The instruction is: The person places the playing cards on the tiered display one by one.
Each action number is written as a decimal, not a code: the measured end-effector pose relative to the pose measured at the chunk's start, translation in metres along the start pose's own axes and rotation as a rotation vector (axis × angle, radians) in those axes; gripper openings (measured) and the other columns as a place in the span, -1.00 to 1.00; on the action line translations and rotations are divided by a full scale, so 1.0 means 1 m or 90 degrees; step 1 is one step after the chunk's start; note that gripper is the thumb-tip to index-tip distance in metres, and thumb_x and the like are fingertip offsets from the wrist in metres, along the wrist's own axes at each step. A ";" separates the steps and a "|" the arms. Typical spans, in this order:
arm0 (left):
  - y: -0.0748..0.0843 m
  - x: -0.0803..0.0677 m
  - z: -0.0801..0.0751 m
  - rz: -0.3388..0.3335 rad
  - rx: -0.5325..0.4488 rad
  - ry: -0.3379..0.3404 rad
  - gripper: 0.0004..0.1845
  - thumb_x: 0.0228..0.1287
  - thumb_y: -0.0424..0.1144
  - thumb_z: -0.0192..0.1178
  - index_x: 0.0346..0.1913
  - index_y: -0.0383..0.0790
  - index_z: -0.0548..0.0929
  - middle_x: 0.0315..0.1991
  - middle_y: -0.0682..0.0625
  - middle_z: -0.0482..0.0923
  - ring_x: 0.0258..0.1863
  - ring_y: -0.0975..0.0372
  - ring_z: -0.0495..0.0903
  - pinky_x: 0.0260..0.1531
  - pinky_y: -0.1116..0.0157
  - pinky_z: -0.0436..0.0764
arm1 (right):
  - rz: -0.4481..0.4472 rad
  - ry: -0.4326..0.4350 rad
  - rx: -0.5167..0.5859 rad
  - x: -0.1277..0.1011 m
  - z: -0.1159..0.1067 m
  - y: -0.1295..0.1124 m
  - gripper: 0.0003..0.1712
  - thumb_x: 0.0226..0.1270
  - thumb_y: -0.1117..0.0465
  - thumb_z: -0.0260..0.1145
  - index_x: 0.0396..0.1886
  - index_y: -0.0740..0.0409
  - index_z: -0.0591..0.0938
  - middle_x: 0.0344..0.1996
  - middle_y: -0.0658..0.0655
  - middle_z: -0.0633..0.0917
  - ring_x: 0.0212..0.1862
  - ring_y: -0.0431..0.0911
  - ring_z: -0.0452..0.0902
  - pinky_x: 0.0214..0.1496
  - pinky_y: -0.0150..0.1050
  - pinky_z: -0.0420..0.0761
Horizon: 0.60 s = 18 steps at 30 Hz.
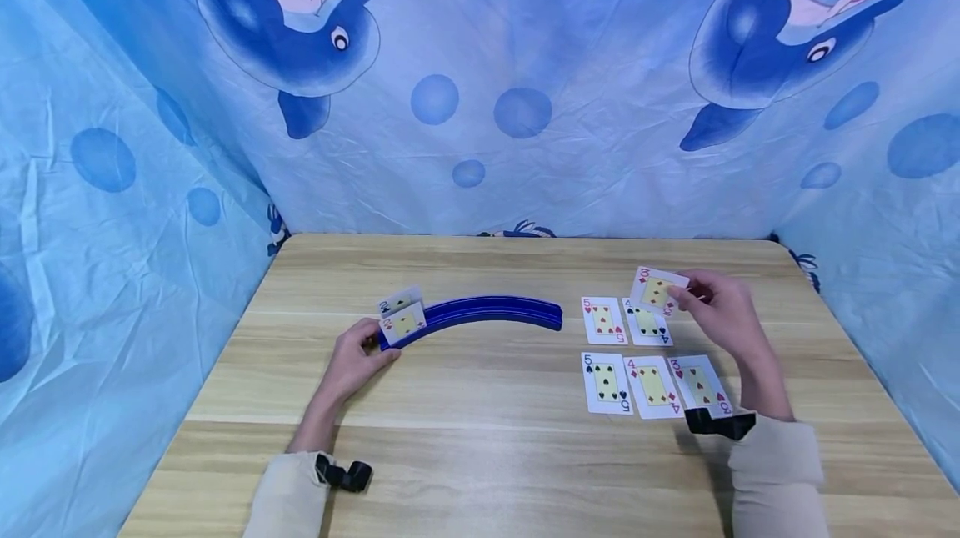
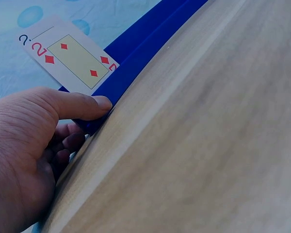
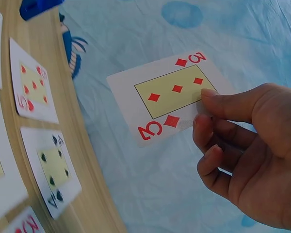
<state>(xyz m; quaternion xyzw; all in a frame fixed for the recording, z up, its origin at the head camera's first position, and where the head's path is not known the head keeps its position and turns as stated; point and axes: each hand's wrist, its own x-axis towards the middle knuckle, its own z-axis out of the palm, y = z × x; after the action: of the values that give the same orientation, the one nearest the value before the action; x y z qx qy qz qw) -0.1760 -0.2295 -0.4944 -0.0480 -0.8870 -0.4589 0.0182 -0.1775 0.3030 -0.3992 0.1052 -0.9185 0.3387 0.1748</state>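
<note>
- The right hand (image 1: 723, 314) has its grip pinched on one edge of the three of diamonds (image 1: 656, 290), thumb on the face and fingers behind, so the card is lifted clear of the desk (image 1: 487, 455).
- That card hangs just over the far row of face-up cards, above the four of spades (image 1: 647, 323) and just right of the five of hearts (image 1: 603, 320); its long side runs roughly left to right.
- The curved blue card rack (image 1: 480, 317) lies well off to that hand's left, its long arc running across the desk.
- The left hand (image 1: 358, 359) is far nearer the rack: its grip clasps the left end, thumb along the front edge.
- Just beside that thumb the two of diamonds (image 2: 70, 60) stands in the rack, another card behind it.
</note>
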 end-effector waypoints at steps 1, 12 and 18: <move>0.000 0.000 0.000 0.000 0.000 0.001 -0.55 0.08 -0.42 0.44 0.08 -0.42 0.64 0.09 -0.28 0.62 0.05 -0.06 0.64 -0.02 0.42 0.56 | -0.002 -0.003 0.001 0.001 0.002 -0.002 -0.86 0.40 0.31 0.30 -0.17 0.30 0.70 -0.50 0.18 0.66 -0.52 -0.28 0.44 -0.53 -0.40 0.41; -0.001 0.001 0.000 0.000 0.001 0.002 -0.56 0.08 -0.41 0.45 0.07 -0.40 0.65 0.08 -0.27 0.62 0.03 -0.04 0.65 -0.06 0.48 0.55 | -0.002 -0.056 0.032 0.007 0.026 -0.026 -0.84 0.41 0.27 0.31 -0.12 0.27 0.71 -0.51 0.15 0.67 -0.52 -0.26 0.44 -0.50 -0.39 0.43; 0.000 0.000 -0.001 -0.011 -0.003 0.000 -0.56 0.08 -0.42 0.44 0.07 -0.41 0.64 0.09 -0.27 0.62 0.05 -0.05 0.64 -0.05 0.49 0.54 | -0.005 -0.065 0.067 0.016 0.044 -0.040 -0.79 0.39 0.28 0.32 -0.07 0.29 0.71 -0.47 0.20 0.71 -0.49 -0.20 0.51 -0.47 -0.39 0.48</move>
<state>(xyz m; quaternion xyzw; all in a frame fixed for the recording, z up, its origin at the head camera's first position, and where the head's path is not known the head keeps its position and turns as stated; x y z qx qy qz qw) -0.1766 -0.2301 -0.4942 -0.0401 -0.8863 -0.4612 0.0143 -0.1904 0.2429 -0.4006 0.1345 -0.9066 0.3804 0.1235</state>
